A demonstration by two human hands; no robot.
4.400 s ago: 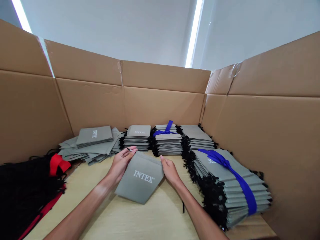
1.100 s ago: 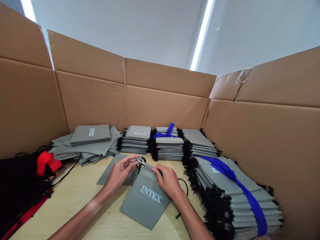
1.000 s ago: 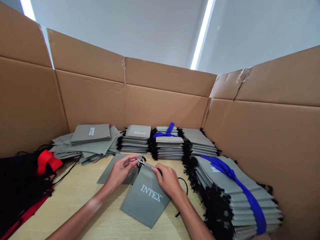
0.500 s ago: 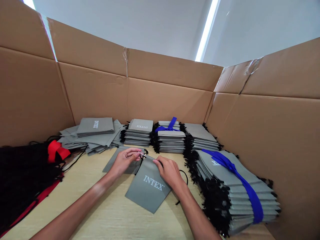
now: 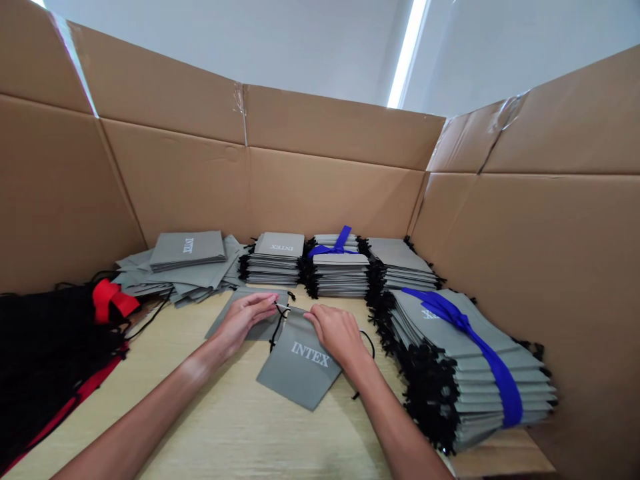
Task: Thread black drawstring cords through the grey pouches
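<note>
A grey pouch printed INTEX (image 5: 300,370) lies on the wooden table (image 5: 220,427) in front of me. My left hand (image 5: 245,319) pinches a thin metal pin with a black cord (image 5: 276,327) at the pouch's top left corner. My right hand (image 5: 336,333) presses down on the pouch's top edge, fingers closed over it. A black cord loop trails out beside my right wrist. A second grey pouch (image 5: 227,320) lies flat under my left hand.
Stacks of grey pouches (image 5: 276,257) line the back, one tied with blue ribbon (image 5: 336,243). A large ribbon-tied stack (image 5: 470,363) fills the right. Loose pouches (image 5: 187,263) sit back left; black cords with a red band (image 5: 113,300) at left. Cardboard walls (image 5: 320,173) surround the table.
Both hands and the pouch have shifted slightly away from me. The left hand has drawn the pin and cord a little further along the pouch's top edge.
</note>
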